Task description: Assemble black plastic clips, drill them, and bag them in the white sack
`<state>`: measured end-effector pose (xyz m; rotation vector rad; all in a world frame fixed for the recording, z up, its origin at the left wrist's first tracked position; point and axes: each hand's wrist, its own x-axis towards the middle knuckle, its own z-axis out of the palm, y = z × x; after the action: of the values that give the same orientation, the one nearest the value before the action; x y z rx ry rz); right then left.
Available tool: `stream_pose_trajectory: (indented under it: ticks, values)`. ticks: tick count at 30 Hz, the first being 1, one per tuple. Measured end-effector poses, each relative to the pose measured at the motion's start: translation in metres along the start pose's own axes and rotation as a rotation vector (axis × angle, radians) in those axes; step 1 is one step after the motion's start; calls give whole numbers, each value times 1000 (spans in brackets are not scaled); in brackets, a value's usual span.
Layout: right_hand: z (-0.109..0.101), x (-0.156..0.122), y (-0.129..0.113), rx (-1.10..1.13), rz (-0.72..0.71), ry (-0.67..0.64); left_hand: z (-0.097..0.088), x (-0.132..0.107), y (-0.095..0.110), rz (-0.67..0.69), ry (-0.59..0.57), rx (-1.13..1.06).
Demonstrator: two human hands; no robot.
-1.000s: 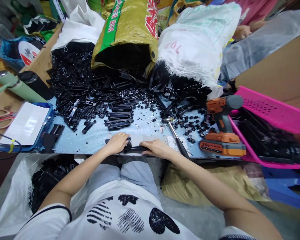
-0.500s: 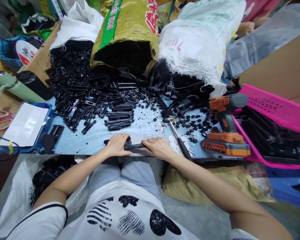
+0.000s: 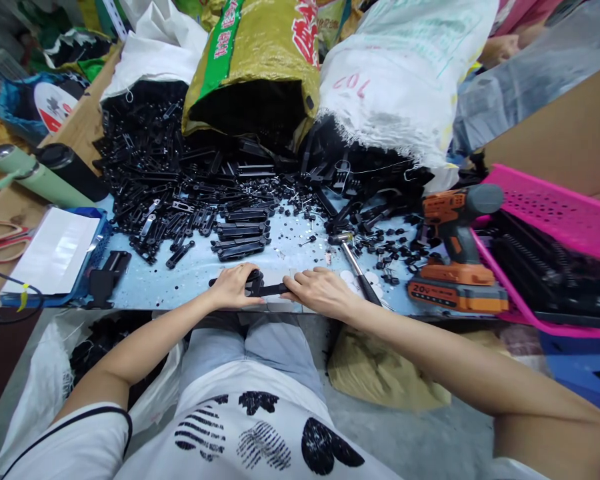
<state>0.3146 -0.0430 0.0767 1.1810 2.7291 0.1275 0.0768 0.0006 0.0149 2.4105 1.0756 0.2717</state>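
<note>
A black plastic arm-like part (image 3: 271,290) spans the gap between my hands at the table's front edge. My left hand (image 3: 234,285) is closed around its left end, thumb toward me. The fingers of my right hand (image 3: 316,289) pinch its right end. Behind my hands lies a short stack of black arm pieces (image 3: 243,233). To the right of my right hand rests a hammer (image 3: 357,267) with a black grip, partly over several white discs (image 3: 349,280). What sits under my palms is hidden.
Loose black parts (image 3: 150,173) pile up before open sacks (image 3: 253,60). At right stand an orange cordless drill (image 3: 455,257) and a pink basket (image 3: 555,207) of black parts. Bottles (image 3: 45,177), scissors (image 3: 3,241) and a blue tray (image 3: 97,243) are at left. Another person's hand (image 3: 500,50) shows behind.
The black part between my hands has turned, showing a broader flat face. My right hand has shifted slightly right, its forearm swinging outward. The view has moved a little.
</note>
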Motion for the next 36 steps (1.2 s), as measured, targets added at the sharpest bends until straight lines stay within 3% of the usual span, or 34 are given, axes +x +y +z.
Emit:
stream_pose_trajectory:
  ticks: [11, 15, 18, 23, 27, 30, 33, 34, 36]
  values:
    - [-6, 13, 20, 5, -97, -26, -4, 5, -4, -72, 35, -144]
    - [-2, 15, 16, 62, -84, -67, -11, 21, -11, -16, -170, -248]
    - [17, 15, 7, 110, 15, -121, -14, 37, -18, 101, -281, -213]
    - [57, 23, 13, 238, 156, -225, -28, 32, -23, 94, -123, -139]
    - [73, 32, 23, 291, 154, -240, -35, 4, -13, 54, 220, 1]
    - [75, 34, 22, 303, 141, -231, -17, -10, 11, 115, 431, 113]
    - [73, 23, 22, 262, 164, -119, 18, -8, 47, 231, 407, 244]
    - [73, 15, 23, 224, 242, -50, 31, -5, 59, 237, 381, 282]
    - [78, -6, 28, 108, 562, 71, 55, 4, 80, 221, 316, 329]
